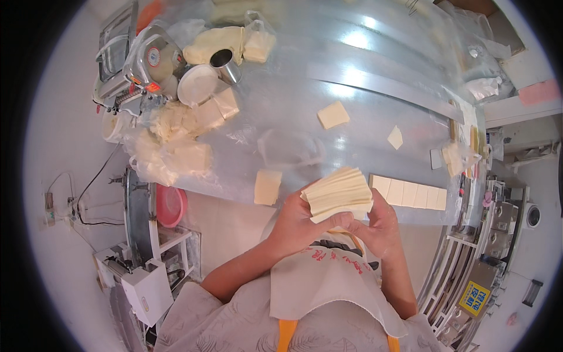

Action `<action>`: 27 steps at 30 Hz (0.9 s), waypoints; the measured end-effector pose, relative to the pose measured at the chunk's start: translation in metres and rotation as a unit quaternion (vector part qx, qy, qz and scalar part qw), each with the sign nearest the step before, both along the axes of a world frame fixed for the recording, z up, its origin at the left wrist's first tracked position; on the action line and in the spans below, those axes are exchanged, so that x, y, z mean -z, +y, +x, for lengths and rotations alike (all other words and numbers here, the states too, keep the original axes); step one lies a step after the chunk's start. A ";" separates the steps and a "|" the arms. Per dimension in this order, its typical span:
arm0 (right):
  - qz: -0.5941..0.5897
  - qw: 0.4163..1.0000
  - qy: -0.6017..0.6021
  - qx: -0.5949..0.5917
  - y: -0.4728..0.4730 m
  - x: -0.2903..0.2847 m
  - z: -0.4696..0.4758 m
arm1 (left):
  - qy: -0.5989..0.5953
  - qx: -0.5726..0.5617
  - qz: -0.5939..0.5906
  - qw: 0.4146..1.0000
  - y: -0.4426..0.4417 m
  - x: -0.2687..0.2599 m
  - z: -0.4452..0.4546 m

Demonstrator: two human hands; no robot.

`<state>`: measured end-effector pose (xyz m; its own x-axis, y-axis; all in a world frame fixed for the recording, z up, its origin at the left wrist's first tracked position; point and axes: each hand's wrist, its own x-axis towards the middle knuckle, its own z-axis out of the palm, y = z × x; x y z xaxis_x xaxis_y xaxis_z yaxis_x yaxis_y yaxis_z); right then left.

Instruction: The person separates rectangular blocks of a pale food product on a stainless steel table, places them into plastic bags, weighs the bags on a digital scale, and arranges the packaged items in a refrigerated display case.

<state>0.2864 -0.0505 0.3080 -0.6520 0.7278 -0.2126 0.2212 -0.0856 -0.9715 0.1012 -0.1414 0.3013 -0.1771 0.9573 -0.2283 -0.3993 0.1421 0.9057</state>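
Between my two hands is a thick stack of thin, pale yellow dough wrappers, its layers slightly fanned along the upper side. My left hand grips its left end, and my right hand holds the right end, with both thumbs pressed along the near edge. Just left of the stack, a small pile of wrappers lies at the near edge of the metal table. A row of cut dough squares sits to the right of my right hand. Farther back lie another wrapper pile and a pointed dough scrap.
At the left stand a dough-rolling machine, a steel cup, a white tub and bagged wrappers. A long metal strip crosses the table. A pink basin is below its left edge; racks stand at right.
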 end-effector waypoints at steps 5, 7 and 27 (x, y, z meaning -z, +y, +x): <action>0.168 0.984 -0.025 0.060 -0.004 -0.002 0.006 | -0.004 -0.004 -0.040 0.999 -0.003 -0.010 -0.001; 0.271 0.957 -0.014 0.106 -0.008 -0.008 0.009 | -0.004 -0.015 -0.031 0.999 -0.005 -0.004 0.000; 0.389 0.919 -0.007 0.058 -0.029 -0.022 -0.018 | -0.014 0.001 -0.013 1.000 -0.035 0.006 0.009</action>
<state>0.2683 -0.0792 0.3305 -0.5616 0.7272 0.3948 0.2669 0.6108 -0.7455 0.1099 -0.1760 0.2951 -0.1690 0.9514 -0.2575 -0.4251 0.1654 0.8899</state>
